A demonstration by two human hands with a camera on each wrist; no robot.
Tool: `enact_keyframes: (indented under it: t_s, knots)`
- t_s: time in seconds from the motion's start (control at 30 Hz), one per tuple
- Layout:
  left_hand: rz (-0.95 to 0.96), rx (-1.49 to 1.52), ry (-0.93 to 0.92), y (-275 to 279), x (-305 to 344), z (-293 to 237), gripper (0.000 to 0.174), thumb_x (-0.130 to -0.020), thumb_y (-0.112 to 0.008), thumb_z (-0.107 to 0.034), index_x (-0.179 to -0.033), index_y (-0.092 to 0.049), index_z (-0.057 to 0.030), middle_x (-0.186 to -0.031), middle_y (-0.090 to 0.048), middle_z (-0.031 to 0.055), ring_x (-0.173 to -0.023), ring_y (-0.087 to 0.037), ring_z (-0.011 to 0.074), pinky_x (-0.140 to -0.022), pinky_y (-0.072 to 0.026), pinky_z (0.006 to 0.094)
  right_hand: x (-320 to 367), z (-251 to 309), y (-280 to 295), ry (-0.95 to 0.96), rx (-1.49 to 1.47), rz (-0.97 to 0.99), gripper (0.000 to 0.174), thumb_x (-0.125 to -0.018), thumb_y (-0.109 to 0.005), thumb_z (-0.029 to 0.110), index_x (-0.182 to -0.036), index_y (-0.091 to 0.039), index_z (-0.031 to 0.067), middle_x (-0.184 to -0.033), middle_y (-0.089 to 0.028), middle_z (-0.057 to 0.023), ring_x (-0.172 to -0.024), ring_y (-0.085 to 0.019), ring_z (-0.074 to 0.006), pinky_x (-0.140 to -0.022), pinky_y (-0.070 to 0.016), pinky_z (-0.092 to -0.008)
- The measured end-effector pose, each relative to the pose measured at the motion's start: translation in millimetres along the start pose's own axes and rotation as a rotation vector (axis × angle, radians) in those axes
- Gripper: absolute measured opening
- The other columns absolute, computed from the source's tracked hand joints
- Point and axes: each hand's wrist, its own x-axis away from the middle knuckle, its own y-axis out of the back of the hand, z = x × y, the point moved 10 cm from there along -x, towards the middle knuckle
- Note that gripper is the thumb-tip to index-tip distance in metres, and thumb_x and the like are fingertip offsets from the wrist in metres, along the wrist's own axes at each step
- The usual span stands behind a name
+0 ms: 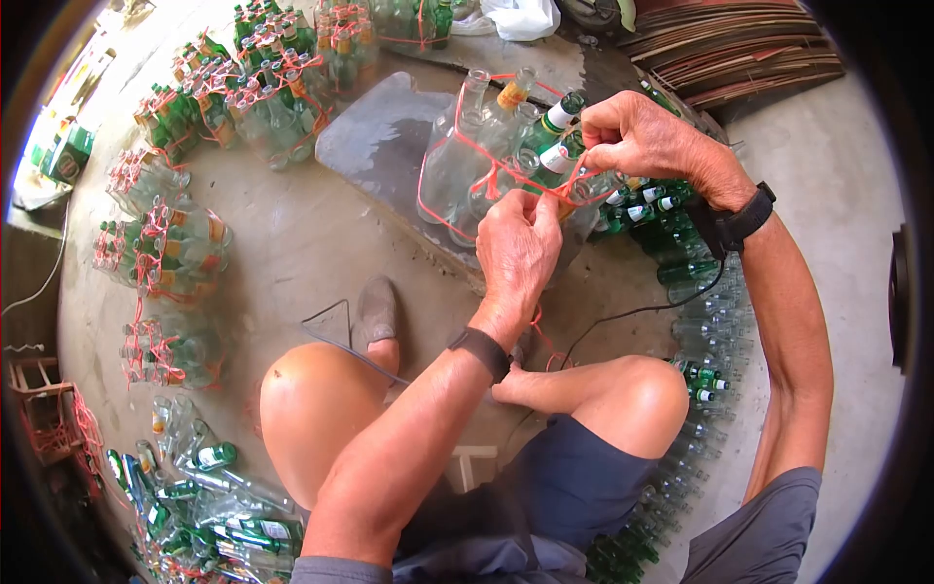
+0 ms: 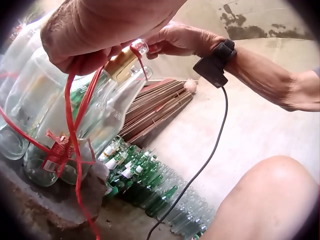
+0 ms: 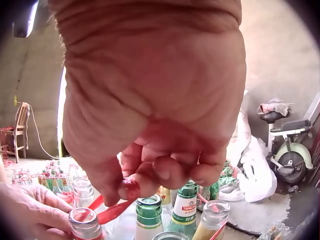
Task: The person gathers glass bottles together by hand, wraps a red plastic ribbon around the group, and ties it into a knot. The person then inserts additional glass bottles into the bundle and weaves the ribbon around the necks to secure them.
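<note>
Apparently a tying step is in hand: in the head view the bottle bundle (image 1: 446, 180) stands on a grey slab (image 1: 370, 141) above the floor (image 1: 272, 224), with the left hand (image 1: 520, 243) before it and the right hand (image 1: 642, 141) beside its necks, both pinching red string (image 1: 492, 181). From the left wrist, string trails down the bundle's near side, with wooden strips (image 2: 154, 111) beyond it. From the right wrist, finger and thumb clamp the string just over the bundle, a chair (image 3: 20, 127) and scooter (image 3: 290, 150) stand beyond it, and the next move seems to call for an even pull.

Bottle cluster (image 1: 449, 170) on slab (image 1: 375, 136); more clusters (image 1: 185, 253) left; bottle rows (image 1: 705, 321) right.
</note>
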Motion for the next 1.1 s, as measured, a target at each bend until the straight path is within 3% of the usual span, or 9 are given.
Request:
enact_keyframes:
  t_s: [0.4,0.57,0.8,0.87,0.97,1.03,1.1]
  knots:
    - [-0.022,0.070,-0.021,-2.4,1.1,-1.2,0.028,-0.097,-0.069,-0.026,-0.099,-0.075,0.0016,-0.087,-0.077,0.0201,-0.084,-0.076,0.0363,-0.079,-0.0573,0.0458,-2.7,-6.3,7.4,-0.031,0.081,-0.032,0.015,-0.080,-0.073,0.012,-0.083,-0.064,0.0005,-0.067,-0.062,-0.0113,-0.063,-0.059,-0.0222,-0.063,-0.0481,-0.0393]
    - [-0.040,0.088,-0.043,-2.4,0.6,-1.0,0.027,-0.097,-0.069,-0.025,-0.098,-0.075,0.0015,-0.087,-0.076,0.0205,-0.082,-0.076,0.0367,-0.077,-0.0574,0.0459,-4.4,-10.8,5.6,0.028,0.013,-0.072,0.012,-0.082,-0.069,0.009,-0.087,-0.064,-0.0005,-0.077,-0.069,-0.0157,-0.071,-0.069,-0.0259,-0.067,-0.0530,-0.0420]
    - [-0.047,0.121,-0.054,-4.4,1.8,-3.1,0.023,-0.098,-0.068,-0.020,-0.098,-0.074,0.0018,-0.086,-0.076,0.0206,-0.079,-0.076,0.0365,-0.075,-0.0573,0.0451,-3.2,-16.1,5.4,-0.013,-0.100,-0.095,0.009,-0.083,-0.067,0.004,-0.091,-0.066,-0.0004,-0.082,-0.071,-0.0166,-0.079,-0.073,-0.0314,-0.071,-0.0553,-0.0421]
    - [-0.052,0.139,-0.060,-4.4,2.3,-3.5,0.022,-0.098,-0.068,-0.020,-0.098,-0.074,0.0019,-0.086,-0.076,0.0205,-0.079,-0.075,0.0364,-0.075,-0.0572,0.0449,-4.1,-6.0,15.3,0.113,0.161,-0.193,0.009,-0.086,-0.070,0.003,-0.091,-0.065,-0.0008,-0.081,-0.068,-0.0127,-0.079,-0.072,-0.0267,-0.071,-0.0556,-0.0382]
    - [-0.079,0.106,-0.112,0.3,5.7,-12.4,0.021,-0.098,-0.068,-0.018,-0.101,-0.074,0.0012,-0.085,-0.076,0.0199,-0.078,-0.075,0.0362,-0.074,-0.0567,0.0450,-6.5,-10.4,13.4,0.166,0.188,-0.197,0.008,-0.086,-0.070,0.005,-0.092,-0.068,0.0000,-0.084,-0.071,-0.0145,-0.078,-0.070,-0.0302,-0.071,-0.0559,-0.0390]
    - [-0.066,0.123,-0.084,-0.9,5.0,-13.2,0.022,-0.098,-0.065,-0.015,-0.101,-0.074,0.0041,-0.085,-0.076,0.0187,-0.077,-0.071,0.0225,-0.077,-0.0551,0.0388,-10.0,-17.7,12.2,0.169,0.179,-0.222,0.009,-0.086,-0.071,0.005,-0.092,-0.069,0.0001,-0.085,-0.071,-0.0146,-0.078,-0.070,-0.0304,-0.071,-0.0558,-0.0390]
    - [-0.065,0.127,-0.088,-1.4,5.5,-14.0,0.021,-0.098,-0.065,-0.015,-0.101,-0.074,0.0041,-0.085,-0.076,0.0187,-0.077,-0.071,0.0225,-0.077,-0.0549,0.0389,-10.0,-18.1,12.4,0.177,0.165,-0.244,0.009,-0.085,-0.072,0.006,-0.092,-0.070,0.0001,-0.085,-0.072,-0.0148,-0.077,-0.070,-0.0306,-0.070,-0.0558,-0.0390]
